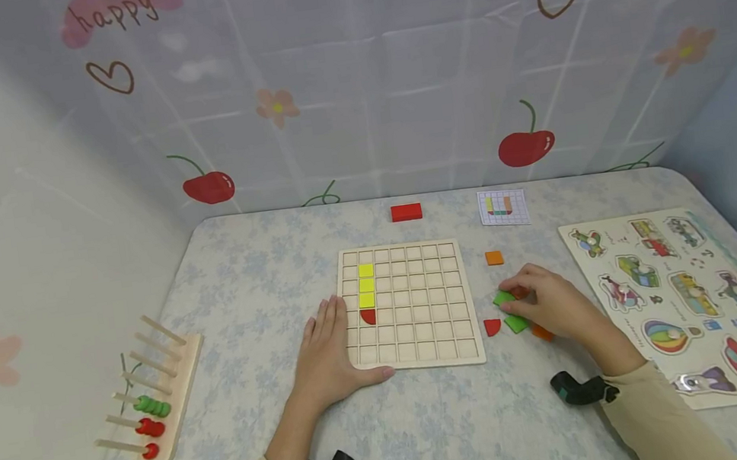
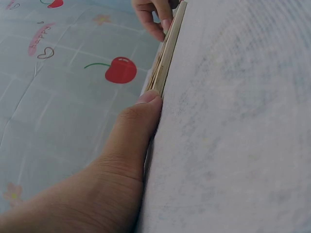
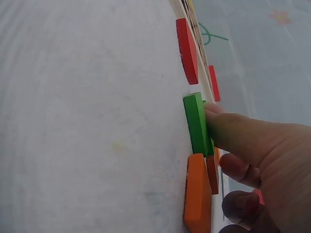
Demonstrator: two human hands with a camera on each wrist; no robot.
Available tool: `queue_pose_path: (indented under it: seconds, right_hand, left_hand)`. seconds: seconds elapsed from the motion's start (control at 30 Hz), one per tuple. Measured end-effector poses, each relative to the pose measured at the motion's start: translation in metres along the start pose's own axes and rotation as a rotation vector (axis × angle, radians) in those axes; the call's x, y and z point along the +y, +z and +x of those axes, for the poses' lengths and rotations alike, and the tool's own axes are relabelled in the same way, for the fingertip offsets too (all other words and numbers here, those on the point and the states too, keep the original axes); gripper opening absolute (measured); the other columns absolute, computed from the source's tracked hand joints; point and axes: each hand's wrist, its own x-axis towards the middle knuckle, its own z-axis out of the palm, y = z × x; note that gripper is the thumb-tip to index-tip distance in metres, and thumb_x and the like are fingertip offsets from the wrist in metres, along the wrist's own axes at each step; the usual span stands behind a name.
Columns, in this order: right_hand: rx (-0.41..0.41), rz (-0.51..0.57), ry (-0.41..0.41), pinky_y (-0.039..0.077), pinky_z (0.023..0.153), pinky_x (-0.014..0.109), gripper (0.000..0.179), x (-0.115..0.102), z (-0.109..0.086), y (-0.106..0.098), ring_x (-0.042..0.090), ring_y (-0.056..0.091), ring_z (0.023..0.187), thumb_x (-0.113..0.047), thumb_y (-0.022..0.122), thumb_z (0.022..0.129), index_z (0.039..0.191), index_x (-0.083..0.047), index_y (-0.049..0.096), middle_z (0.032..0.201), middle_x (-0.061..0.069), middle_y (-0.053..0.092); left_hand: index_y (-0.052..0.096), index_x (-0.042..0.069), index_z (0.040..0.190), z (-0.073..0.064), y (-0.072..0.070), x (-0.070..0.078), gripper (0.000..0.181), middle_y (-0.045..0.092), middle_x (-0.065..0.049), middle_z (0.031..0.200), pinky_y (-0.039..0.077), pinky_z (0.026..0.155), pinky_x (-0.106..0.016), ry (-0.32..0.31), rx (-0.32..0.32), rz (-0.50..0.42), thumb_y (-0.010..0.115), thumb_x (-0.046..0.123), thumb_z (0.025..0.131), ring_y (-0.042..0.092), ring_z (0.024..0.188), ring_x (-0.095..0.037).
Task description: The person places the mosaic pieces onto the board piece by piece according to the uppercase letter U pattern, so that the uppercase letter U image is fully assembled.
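A wooden grid board (image 1: 426,330) lies in the middle of the table. Along its left side rests my left hand (image 1: 325,354), fingers straight, with the thumb at the near edge; in the left wrist view the thumb (image 2: 131,128) touches the board's side. Several yellow squares (image 1: 366,285) form a column on the board, with a red quarter-round tile (image 1: 368,316) below them. Right of the board, my right hand (image 1: 550,303) pinches a green tile (image 1: 503,297) between thumb and forefinger. Another green tile (image 3: 195,124) and an orange tile (image 3: 197,194) lie close by, partly under the hand.
A loose red quarter-round tile (image 1: 492,327) and an orange square (image 1: 494,258) lie right of the board. Behind are a red block (image 1: 406,212) and a pattern card (image 1: 503,208). A peg stand with beads (image 1: 176,407) is left, a picture puzzle (image 1: 692,332) right.
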Motion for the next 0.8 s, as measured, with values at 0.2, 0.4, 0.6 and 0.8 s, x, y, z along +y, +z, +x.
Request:
queue_pose_path:
  seconds: [0.2,0.4,0.6,0.8]
  right_hand:
    - [0.000,0.018,-0.039,0.052,0.086,0.044,0.026,-0.003,0.000,0.001,0.025,0.062,0.101,-0.020,0.073,0.091,0.115,-0.011,0.069,0.108,0.005,0.064]
    - [0.012,0.044,-0.051,0.050,0.078,0.036,0.019,-0.006,0.004,0.003,0.019,0.059,0.087,-0.017,0.072,0.091,0.110,-0.015,0.066,0.097,0.002,0.068]
    - [0.020,0.167,-0.059,0.047,0.063,0.025,0.018,-0.017,0.013,0.008,0.015,0.054,0.072,-0.019,0.071,0.093,0.110,-0.017,0.065,0.102,0.003,0.068]
    - [-0.037,0.270,-0.096,0.044,0.048,0.027,0.016,-0.042,0.027,0.020,0.015,0.048,0.057,-0.022,0.070,0.093,0.109,-0.020,0.065,0.104,0.003,0.066]
  left_hand:
    - [0.004,0.004,0.159,0.000,0.001,-0.001,0.141,0.005,-0.011,0.168,0.008,0.126,-0.051,-0.001,0.004,0.005,0.067,0.085,0.063,0.003,0.157,-0.025]
    - [0.005,0.004,0.159,0.000,0.002,-0.002,0.141,0.006,-0.011,0.168,0.009,0.126,-0.050,0.007,0.017,0.014,0.067,0.086,0.062,0.004,0.157,-0.025]
    - [0.005,0.004,0.159,0.000,0.002,-0.002,0.142,0.007,-0.011,0.168,0.009,0.126,-0.050,0.008,0.022,0.015,0.066,0.086,0.062,0.005,0.157,-0.025]
    - [0.005,0.004,0.159,0.000,0.003,-0.002,0.141,0.006,-0.011,0.168,0.010,0.125,-0.050,0.007,0.018,0.012,0.066,0.087,0.062,0.004,0.157,-0.025]
